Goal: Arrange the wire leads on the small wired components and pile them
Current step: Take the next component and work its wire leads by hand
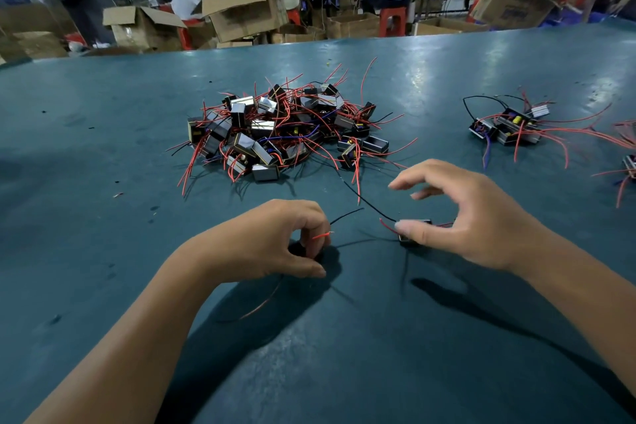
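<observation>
Component (414, 232) half hidden under right hand (464, 213) — grip seemingly loose.

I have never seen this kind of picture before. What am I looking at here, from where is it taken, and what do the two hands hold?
There is no machine here. A camera worn on a person's head looks down at their own bare hands over a green table. In the middle lies a big pile of small wired components; a smaller pile lies to the right. The left hand grips one dark component, mostly hidden, with its red lead sticking out. The right hand pinches another component against the table with its thumb. Other workers sit behind.
</observation>
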Demonstrator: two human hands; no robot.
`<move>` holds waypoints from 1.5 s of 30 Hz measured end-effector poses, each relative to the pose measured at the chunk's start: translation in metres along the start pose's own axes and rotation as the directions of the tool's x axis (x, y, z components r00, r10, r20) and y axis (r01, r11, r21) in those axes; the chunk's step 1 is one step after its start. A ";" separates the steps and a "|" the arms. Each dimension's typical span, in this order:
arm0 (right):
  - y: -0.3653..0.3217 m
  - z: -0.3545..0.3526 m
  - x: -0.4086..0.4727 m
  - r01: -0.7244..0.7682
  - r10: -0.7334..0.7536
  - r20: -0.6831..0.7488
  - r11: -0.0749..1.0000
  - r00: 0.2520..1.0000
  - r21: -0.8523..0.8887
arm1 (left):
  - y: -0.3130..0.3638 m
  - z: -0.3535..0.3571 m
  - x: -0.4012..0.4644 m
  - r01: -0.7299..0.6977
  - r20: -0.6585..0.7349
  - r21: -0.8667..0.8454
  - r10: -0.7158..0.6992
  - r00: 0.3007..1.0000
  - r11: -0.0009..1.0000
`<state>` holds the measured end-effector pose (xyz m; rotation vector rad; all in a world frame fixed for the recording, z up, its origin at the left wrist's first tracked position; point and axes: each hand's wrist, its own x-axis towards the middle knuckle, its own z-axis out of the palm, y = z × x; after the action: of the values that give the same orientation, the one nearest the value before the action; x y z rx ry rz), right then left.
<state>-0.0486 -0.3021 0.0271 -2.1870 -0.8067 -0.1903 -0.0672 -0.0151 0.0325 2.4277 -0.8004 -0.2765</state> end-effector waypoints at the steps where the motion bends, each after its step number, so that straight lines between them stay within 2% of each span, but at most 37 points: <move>1: -0.001 0.000 0.000 0.012 -0.009 -0.082 0.999 0.997 0.033 | -0.001 0.000 0.000 0.001 0.001 0.009 -0.001 1.000 1.000; 3: -0.004 0.004 0.000 0.034 -0.011 -0.223 0.994 0.975 0.101 | 0.000 -0.001 0.000 -0.003 0.008 0.023 0.002 1.000 1.000; 5: -0.007 0.011 -0.001 0.033 -0.002 -0.252 0.992 0.968 0.121 | 0.000 -0.001 0.001 -0.017 0.015 0.031 0.016 1.000 0.999; 11: -0.013 0.029 -0.007 0.047 -0.049 -0.059 0.999 0.997 -0.027 | 0.002 -0.005 0.000 -0.022 -0.011 -0.002 0.022 1.000 1.000; 16: -0.013 0.026 -0.007 0.105 -0.105 0.004 0.994 0.994 -0.033 | -0.003 -0.004 -0.001 -0.010 -0.037 0.010 0.011 0.999 1.000; 20: -0.007 0.029 -0.005 0.106 -0.105 0.027 0.994 0.994 -0.032 | -0.001 -0.001 0.001 -0.026 -0.159 0.001 0.026 0.987 1.000; 23: -0.006 0.039 -0.005 0.011 -0.006 -0.039 0.991 0.999 0.132 | 0.005 0.002 0.004 -0.065 -0.231 -0.046 0.053 0.971 0.997; 26: -0.008 0.050 -0.006 -0.078 0.097 -0.039 0.939 0.995 0.335 | 0.008 0.007 0.006 -0.062 -0.266 -0.163 0.017 0.964 0.985; 29: -0.010 0.055 -0.006 -0.081 0.108 -0.048 0.916 0.993 0.394 | 0.011 0.013 0.009 -0.066 -0.281 -0.247 -0.006 0.960 0.967; 38: -0.018 0.057 -0.006 -0.074 0.132 -0.125 0.920 0.983 0.386 | 0.013 0.021 0.013 -0.051 -0.289 -0.324 -0.047 0.956 0.945; 45: -0.019 0.057 -0.005 -0.017 0.055 -0.139 0.965 0.989 0.263 | 0.013 0.026 0.016 -0.056 -0.279 -0.342 -0.044 0.959 0.938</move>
<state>-0.0711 -0.2542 -0.0018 -1.9143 -0.6693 -0.2096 -0.0700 -0.0454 0.0183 2.0688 -0.5749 -0.0557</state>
